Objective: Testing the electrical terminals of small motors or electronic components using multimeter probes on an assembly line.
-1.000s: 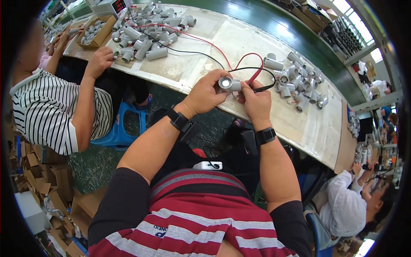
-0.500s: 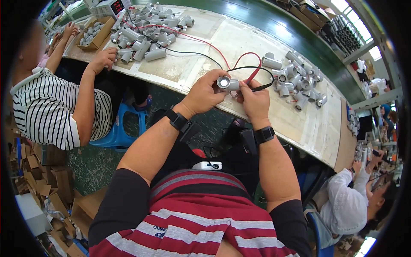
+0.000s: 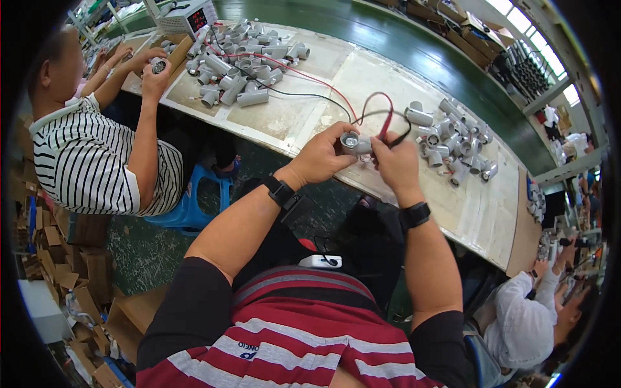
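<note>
My left hand (image 3: pixel 319 156) is closed around a small grey lamp (image 3: pixel 364 145) shaped like a pipe elbow, its round lens end (image 3: pixel 350 140) facing up and unlit. Close on its right, my right hand (image 3: pixel 397 165) pinches a red test probe (image 3: pixel 386 125) and a black test probe (image 3: pixel 402 137). The probe tips are hidden by my fingers, so I cannot tell whether they touch the lamp's wires. Both hands are just over the near edge of the worktable (image 3: pixel 310 123).
A heap of grey lamps (image 3: pixel 226 71) covers the table's left part; a smaller heap (image 3: pixel 459 139) lies at right. Red and black leads run toward a power supply (image 3: pixel 187 18) with a red display. On the left, a co-worker in a striped shirt (image 3: pixel 97 158) holds another grey lamp (image 3: pixel 158 66).
The lens end shone bright white before and is dark now. My right hand has turned slightly with the probes. The co-worker at left has lifted a lamp off the table.
</note>
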`<state>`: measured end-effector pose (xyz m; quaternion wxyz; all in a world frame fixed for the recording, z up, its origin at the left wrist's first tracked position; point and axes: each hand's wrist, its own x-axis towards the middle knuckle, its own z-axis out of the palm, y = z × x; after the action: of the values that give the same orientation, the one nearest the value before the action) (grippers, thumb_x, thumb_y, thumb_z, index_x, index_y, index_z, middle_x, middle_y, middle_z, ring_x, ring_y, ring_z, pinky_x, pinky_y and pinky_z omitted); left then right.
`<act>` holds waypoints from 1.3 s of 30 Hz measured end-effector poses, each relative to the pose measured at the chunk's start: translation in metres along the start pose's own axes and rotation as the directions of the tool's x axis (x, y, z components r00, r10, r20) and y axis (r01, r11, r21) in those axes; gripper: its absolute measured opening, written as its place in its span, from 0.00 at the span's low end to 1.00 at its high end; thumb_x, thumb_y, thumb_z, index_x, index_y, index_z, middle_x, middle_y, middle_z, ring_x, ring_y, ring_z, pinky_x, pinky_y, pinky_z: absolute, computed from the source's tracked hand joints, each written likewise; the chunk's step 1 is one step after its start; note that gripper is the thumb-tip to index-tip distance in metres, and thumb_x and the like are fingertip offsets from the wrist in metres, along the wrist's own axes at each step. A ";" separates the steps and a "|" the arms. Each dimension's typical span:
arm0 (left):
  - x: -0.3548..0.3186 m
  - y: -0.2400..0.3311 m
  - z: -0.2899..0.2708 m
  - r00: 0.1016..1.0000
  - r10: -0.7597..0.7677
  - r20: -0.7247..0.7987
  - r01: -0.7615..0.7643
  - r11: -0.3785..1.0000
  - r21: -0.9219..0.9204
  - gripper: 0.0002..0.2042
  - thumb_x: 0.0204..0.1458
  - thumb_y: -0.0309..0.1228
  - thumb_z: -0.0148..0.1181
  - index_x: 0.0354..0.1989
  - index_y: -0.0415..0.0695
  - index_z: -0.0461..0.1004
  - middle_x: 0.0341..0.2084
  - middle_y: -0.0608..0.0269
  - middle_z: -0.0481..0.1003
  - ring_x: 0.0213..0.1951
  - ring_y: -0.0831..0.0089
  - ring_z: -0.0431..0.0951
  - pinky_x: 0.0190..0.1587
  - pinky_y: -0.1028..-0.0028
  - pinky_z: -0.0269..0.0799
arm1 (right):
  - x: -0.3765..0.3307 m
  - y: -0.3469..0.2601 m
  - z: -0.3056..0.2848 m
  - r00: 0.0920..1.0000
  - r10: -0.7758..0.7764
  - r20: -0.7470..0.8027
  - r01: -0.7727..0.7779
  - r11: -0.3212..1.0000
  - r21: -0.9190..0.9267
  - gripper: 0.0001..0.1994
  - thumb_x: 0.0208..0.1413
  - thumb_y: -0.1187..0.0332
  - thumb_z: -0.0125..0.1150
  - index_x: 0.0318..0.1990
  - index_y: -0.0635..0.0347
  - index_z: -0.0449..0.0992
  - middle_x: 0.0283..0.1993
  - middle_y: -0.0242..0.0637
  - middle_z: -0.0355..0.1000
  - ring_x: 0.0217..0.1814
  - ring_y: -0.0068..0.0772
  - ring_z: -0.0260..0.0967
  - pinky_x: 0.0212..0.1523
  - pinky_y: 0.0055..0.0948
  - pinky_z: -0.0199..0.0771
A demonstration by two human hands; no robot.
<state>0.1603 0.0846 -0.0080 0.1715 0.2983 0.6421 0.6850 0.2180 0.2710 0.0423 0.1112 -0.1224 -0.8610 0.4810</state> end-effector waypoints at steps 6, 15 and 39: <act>0.023 0.005 -0.025 0.997 -0.073 -0.032 0.077 0.986 0.145 0.26 0.47 0.25 0.67 0.58 0.43 0.69 0.41 0.63 0.75 0.41 0.74 0.76 0.46 0.72 0.75 | 0.086 -0.087 -0.092 0.961 -0.147 0.234 0.163 0.985 -0.053 0.13 0.60 0.64 0.67 0.29 0.67 0.80 0.21 0.34 0.74 0.17 0.25 0.70 0.22 0.27 0.71; 0.050 -0.009 -0.089 0.902 0.002 -0.432 0.170 0.917 0.360 0.31 0.48 0.31 0.65 0.63 0.39 0.65 0.46 0.46 0.78 0.45 0.58 0.80 0.49 0.63 0.76 | 0.154 -0.031 -0.095 0.963 0.096 -0.250 -0.107 0.994 -0.031 0.13 0.57 0.62 0.68 0.27 0.64 0.82 0.22 0.41 0.78 0.24 0.34 0.80 0.25 0.32 0.79; 0.097 -0.009 0.050 0.929 0.352 0.116 -0.302 0.539 0.786 0.16 0.52 0.28 0.61 0.50 0.41 0.78 0.45 0.46 0.77 0.52 0.45 0.76 0.60 0.56 0.70 | 0.016 0.033 -0.024 0.842 -0.414 -0.345 0.394 0.910 -0.132 0.10 0.63 0.65 0.66 0.38 0.64 0.79 0.24 0.40 0.72 0.27 0.34 0.73 0.30 0.38 0.70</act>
<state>0.1161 0.1845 0.0011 -0.1272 0.4378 0.8153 0.3569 0.2135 0.3118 0.0276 0.3644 -0.0286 -0.8445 0.3913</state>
